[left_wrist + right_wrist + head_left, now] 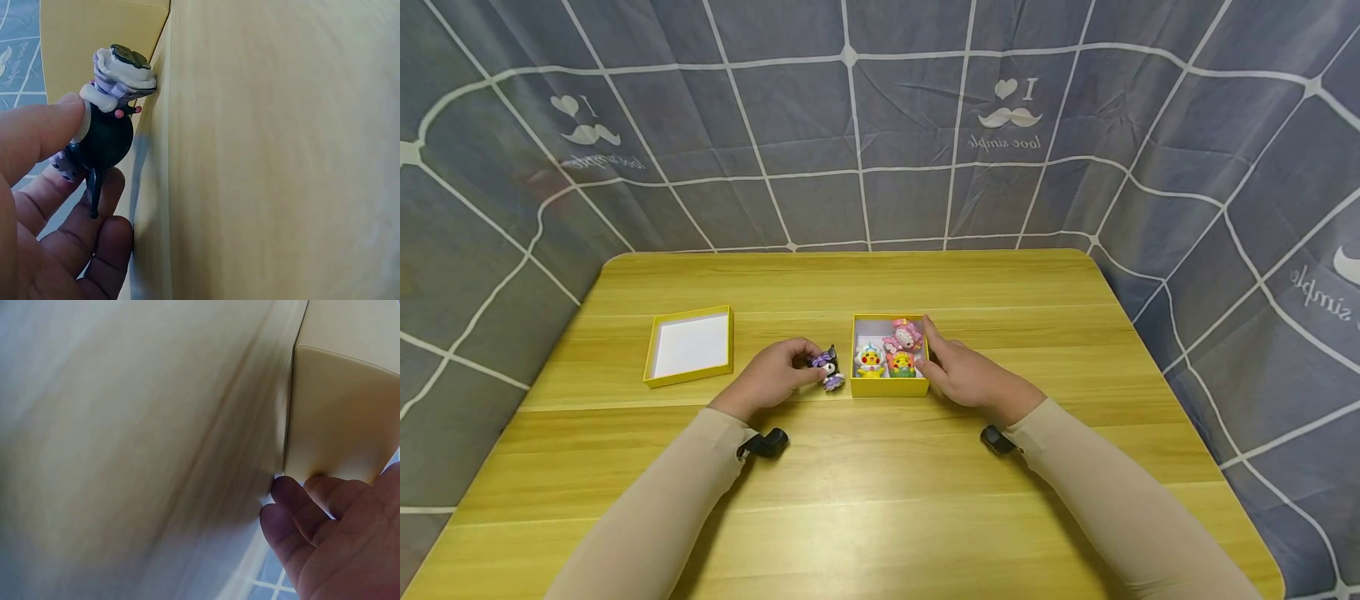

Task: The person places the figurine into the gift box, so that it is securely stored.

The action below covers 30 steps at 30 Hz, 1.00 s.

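My left hand (pixel 778 375) pinches a small figurine (pixel 828 367) with a black hood and purple dress between thumb and fingers, just left of a yellow box. In the left wrist view the figurine (pixel 109 134) shows its round black head and a thin black point. The open yellow box (pixel 890 387) has a white inside. It holds a pink figurine (pixel 905 335) at the back right and two yellow-faced figurines in front, one white-hooded (pixel 870 360), one orange and green (pixel 901 364). My right hand (pixel 962 371) rests its fingers against the box's right wall (pixel 344 412).
A yellow box lid (pixel 692 343), white inside, lies on the left of the wood-grain table (pixel 880 500). A grey curtain (pixel 805 125) with white lines hangs behind and along both sides of the table.
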Available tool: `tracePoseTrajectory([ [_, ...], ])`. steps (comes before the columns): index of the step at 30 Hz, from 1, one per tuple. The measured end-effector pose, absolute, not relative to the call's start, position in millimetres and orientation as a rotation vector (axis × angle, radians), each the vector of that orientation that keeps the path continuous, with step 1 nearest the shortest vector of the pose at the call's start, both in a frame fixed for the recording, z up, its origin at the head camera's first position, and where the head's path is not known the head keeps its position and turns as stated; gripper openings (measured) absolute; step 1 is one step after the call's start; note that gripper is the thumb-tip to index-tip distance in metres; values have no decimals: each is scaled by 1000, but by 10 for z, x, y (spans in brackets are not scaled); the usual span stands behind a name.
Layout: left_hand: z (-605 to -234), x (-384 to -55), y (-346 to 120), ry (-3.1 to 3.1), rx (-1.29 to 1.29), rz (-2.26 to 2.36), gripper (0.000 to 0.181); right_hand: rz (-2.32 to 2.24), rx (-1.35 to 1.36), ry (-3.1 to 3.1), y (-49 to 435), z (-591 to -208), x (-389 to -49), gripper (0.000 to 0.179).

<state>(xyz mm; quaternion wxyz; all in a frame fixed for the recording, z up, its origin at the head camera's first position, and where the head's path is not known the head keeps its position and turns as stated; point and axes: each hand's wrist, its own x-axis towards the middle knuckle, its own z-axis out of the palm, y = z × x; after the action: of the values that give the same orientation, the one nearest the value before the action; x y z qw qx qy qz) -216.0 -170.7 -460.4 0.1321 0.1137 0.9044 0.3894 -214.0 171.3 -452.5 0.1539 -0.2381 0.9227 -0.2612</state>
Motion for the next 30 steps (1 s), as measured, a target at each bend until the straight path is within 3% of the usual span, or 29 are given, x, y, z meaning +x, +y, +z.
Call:
tracePoseTrajectory([
  [17,-4573,-2166,-1753,2738,301,1167,29,-766,-667,2625,1721,-4527,-2113,81],
  [30,-4230,-2320,-1708,2800,326,1314,29,-734,-672,2643,1692,-4528,-2125,82],
])
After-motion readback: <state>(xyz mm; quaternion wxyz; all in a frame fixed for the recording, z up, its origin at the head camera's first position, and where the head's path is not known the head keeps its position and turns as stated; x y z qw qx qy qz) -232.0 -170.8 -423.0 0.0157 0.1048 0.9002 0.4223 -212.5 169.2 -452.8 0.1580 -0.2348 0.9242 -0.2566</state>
